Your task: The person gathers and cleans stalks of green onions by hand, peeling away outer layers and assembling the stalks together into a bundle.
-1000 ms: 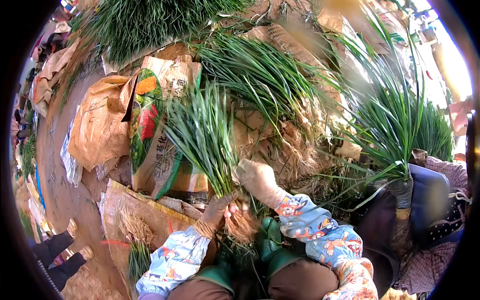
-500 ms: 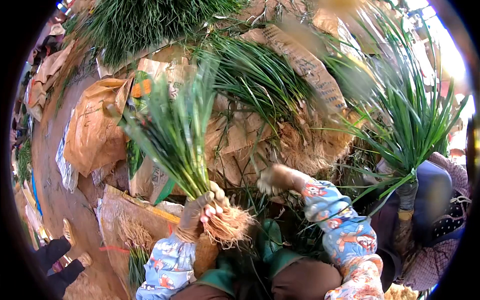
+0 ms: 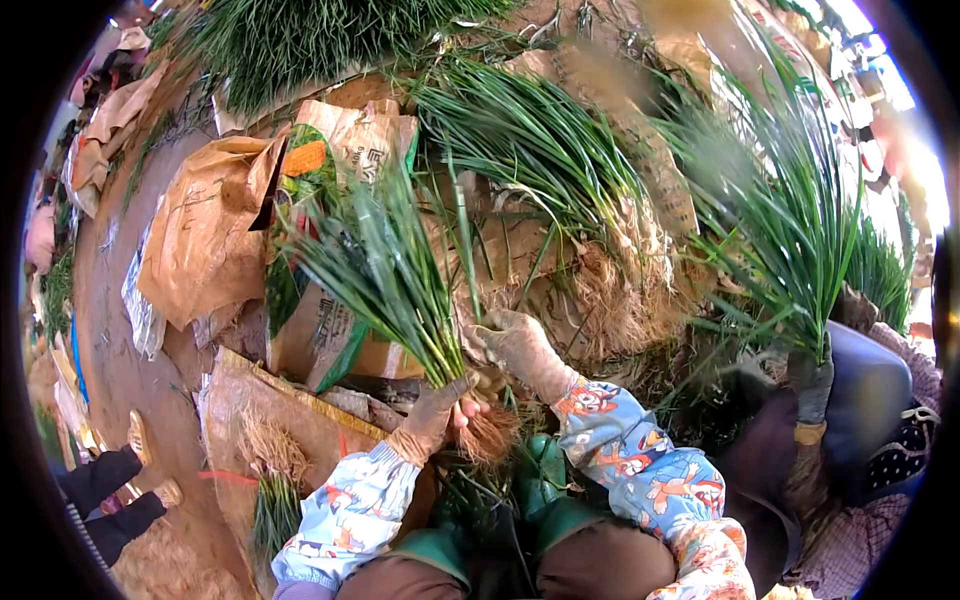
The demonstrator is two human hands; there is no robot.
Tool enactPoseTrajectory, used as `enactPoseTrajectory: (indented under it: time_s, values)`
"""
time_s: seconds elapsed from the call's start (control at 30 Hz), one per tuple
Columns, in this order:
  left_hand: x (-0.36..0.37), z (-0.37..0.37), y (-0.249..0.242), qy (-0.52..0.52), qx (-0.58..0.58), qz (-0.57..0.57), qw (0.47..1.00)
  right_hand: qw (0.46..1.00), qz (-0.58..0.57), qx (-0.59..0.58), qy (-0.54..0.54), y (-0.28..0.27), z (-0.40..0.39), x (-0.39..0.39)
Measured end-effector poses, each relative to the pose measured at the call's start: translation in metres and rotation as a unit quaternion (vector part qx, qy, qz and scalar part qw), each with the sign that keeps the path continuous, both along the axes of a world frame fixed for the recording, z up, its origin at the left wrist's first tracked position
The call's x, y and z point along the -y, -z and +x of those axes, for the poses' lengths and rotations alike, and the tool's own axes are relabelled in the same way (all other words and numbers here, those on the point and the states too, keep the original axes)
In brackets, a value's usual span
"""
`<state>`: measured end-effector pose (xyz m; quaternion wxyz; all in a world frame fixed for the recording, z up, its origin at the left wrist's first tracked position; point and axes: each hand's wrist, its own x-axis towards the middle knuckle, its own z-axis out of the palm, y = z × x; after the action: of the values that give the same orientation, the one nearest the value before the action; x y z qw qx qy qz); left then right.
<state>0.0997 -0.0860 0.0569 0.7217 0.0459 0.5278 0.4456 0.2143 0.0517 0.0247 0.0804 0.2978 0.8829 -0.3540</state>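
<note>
My left hand (image 3: pixel 440 415), in a soiled glove with bare fingertips, is closed around the lower stems of a bunch of chives (image 3: pixel 400 290). The green leaves fan up and to the left; the tan roots (image 3: pixel 487 435) hang below the fist. Just right of the stems, my right hand (image 3: pixel 525 350), also in a muddy glove, has its fingers pinched together at the lower end of a single long chive leaf (image 3: pixel 464 240). Beyond it, a larger heap of chives (image 3: pixel 530 140) lies on sacking, its roots toward me.
Brown paper sacks (image 3: pixel 205 235) and a printed sack (image 3: pixel 350 150) lie ahead on the left. A dense chive pile (image 3: pixel 310 45) stands at the back. At right, a co-worker's gloved hand (image 3: pixel 812 385) holds another bunch. A small rooted bunch (image 3: pixel 275 500) lies on sacking at lower left.
My right hand has moved left and up to the held bunch, its fingers now pinched on a leaf. My left hand has shifted slightly right and down with the chives.
</note>
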Motion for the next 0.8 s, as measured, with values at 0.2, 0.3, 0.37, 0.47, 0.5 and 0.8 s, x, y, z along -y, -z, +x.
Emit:
enactPoseTrajectory:
  time_s: [0.2, 0.3, 0.37, 0.47, 0.5, 0.8]
  values:
    - [-0.002, -0.007, -0.003, -0.075, 0.139, 0.053, 0.986, 0.751, -0.584, -0.206, 0.229, 0.013, -0.01, 0.0]
    - [0.007, -0.011, 0.007, -0.133, 0.262, 0.031, 0.955, 0.568, -0.734, -0.235, 0.289, -0.002, -0.023, 0.004]
    - [0.004, -0.009, 0.001, -0.124, 0.205, 0.015, 0.971, 0.568, -0.733, -0.251, 0.278, -0.003, -0.029, 0.004]
    - [0.005, -0.009, -0.006, -0.14, 0.159, -0.02, 0.977, 0.888, -0.334, -0.193, 0.251, -0.008, -0.029, 0.012]
    - [0.006, -0.011, -0.004, -0.129, 0.128, -0.044, 0.982, 0.957, -0.071, -0.236, 0.153, -0.012, -0.025, 0.017]
    - [-0.006, -0.031, -0.039, -0.238, 0.062, 0.058, 0.968, 0.985, -0.082, 0.141, -0.048, -0.023, 0.042, -0.057]
